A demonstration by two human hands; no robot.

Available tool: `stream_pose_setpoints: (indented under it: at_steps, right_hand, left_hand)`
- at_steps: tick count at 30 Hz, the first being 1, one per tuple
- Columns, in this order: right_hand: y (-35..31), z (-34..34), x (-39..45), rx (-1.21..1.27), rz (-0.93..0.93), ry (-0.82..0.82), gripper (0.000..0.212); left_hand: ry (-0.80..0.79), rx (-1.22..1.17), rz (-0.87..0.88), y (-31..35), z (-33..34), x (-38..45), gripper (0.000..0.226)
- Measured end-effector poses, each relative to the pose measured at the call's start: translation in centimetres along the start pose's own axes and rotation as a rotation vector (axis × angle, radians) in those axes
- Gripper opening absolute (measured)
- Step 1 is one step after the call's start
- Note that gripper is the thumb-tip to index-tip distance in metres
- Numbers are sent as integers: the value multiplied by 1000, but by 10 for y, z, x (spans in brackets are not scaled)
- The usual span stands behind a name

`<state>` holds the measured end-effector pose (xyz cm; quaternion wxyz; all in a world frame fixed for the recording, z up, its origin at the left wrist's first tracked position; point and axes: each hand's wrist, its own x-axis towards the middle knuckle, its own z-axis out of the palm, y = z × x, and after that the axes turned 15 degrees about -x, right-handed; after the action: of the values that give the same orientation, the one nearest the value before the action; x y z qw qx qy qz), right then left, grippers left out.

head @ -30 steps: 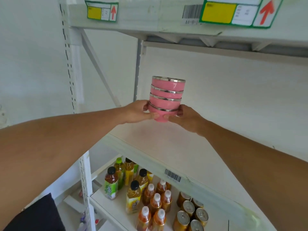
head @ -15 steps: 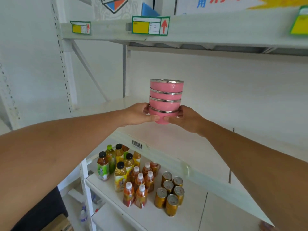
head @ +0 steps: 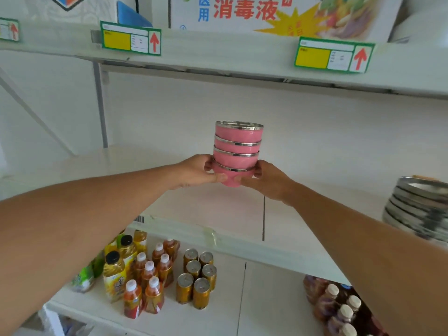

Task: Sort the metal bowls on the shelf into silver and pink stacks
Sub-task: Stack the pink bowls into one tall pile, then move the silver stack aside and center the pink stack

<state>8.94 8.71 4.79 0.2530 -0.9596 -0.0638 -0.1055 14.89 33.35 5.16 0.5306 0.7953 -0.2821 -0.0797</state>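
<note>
A stack of several pink bowls (head: 238, 146) with silver rims is held upright in the air above the white middle shelf (head: 184, 204). My left hand (head: 198, 171) grips the lowest bowl from the left and my right hand (head: 265, 178) grips it from the right, thumbs meeting at its front. A blurred stack of silver bowls (head: 418, 207) stands on the same shelf at the far right edge of the view, well apart from the pink stack.
The shelf above carries a cardboard box (head: 278, 13) and yellow price labels (head: 131, 38). On the lower shelf stand drink bottles (head: 145, 277), gold cans (head: 196, 280) and more bottles (head: 339, 309) at the right. A white upright (head: 100, 105) stands at the back left.
The view has swung right and the pink stack has travelled right along the shelf with both hands; the silver stack has come into view at the right edge.
</note>
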Motion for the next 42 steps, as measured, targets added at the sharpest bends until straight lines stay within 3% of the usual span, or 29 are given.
stream_pose_setpoints:
  at_steps: [5,16,23,29,32,36,38,42]
  right_hand:
    - [46,-26,-30,-83,140,43,62]
    - [132,-67,-73,-139,360,84,52]
    - [162,-68,-62,-71,351,74,63]
    - [180,-63,-54,-30,352,101,67]
    - [183,-63,-56,-29,347,88,70]
    - [175,-67,-68,-57,368,54,102]
    - [164,-70,-79,-57,406,53,113]
    - [138,-72,-115,-111,426,94,107]
  left_hand:
    - [-111,-10,39,11,53,33,67]
    - [-257,-13,60,27,156,102,63]
    - [-284,8,43,23,174,128,65]
    - [-215,36,28,14,180,135,64]
    - [-218,80,-15,11,177,130,81]
    - [-198,110,-75,11,170,108,122]
    - [-192,113,-75,12,164,97,126]
    - [-217,100,-43,15,152,76,129]
